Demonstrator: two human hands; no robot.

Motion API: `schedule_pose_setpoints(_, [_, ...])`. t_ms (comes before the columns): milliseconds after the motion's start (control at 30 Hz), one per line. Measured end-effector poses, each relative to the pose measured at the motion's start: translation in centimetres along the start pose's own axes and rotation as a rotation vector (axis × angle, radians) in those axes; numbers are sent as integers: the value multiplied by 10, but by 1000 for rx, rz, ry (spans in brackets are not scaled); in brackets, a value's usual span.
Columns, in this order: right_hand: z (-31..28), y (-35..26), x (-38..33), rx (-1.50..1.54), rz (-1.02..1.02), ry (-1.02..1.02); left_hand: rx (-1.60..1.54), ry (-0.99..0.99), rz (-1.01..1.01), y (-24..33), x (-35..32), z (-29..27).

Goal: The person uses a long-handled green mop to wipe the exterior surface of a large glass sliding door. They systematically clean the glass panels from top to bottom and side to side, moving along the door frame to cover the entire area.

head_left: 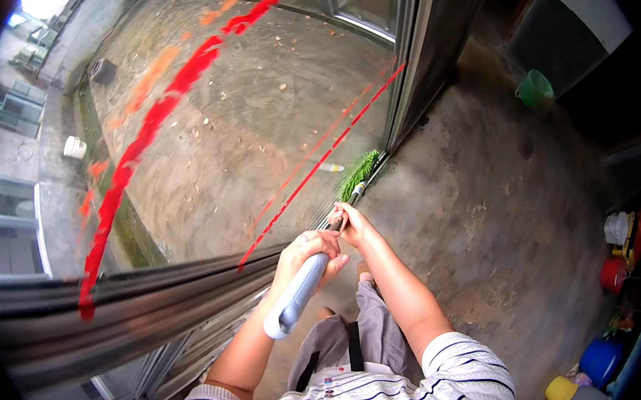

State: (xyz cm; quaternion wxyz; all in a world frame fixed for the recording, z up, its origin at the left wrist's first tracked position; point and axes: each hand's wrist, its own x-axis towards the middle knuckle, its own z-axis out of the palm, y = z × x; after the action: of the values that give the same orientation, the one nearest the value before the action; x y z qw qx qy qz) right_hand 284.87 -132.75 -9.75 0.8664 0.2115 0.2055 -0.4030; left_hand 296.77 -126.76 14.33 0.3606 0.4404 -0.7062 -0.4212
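Note:
Both my hands grip one long-handled mop with a shaggy green head (360, 175). My left hand (306, 256) is wrapped around the handle just beyond its thick grey-blue end grip (295, 297), which points back toward my body. Farther along, my right hand (348, 224) closes on the dark pole, close to the other hand. The green head rests low against the foot of a glass pane, at the metal frame (398, 128) by the floor. Its underside is hidden.
Red stripes (167, 103) cross the glass pane on my left, with paler orange doubles. Beyond it lies a concrete yard with a white bucket (74, 147). On my right are a green bucket (534, 89), a red container (613, 275) and a blue one (601, 360).

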Motion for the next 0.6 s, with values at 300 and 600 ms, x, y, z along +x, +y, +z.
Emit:
schedule_pose_setpoints(300, [132,145,-115,-47,-78,-151,-109,191,332,151,-100,-92])
schedule_pose_setpoints(600, [204,327,-255,-155,-150,-296,-186,388,599,261,-276,-158])
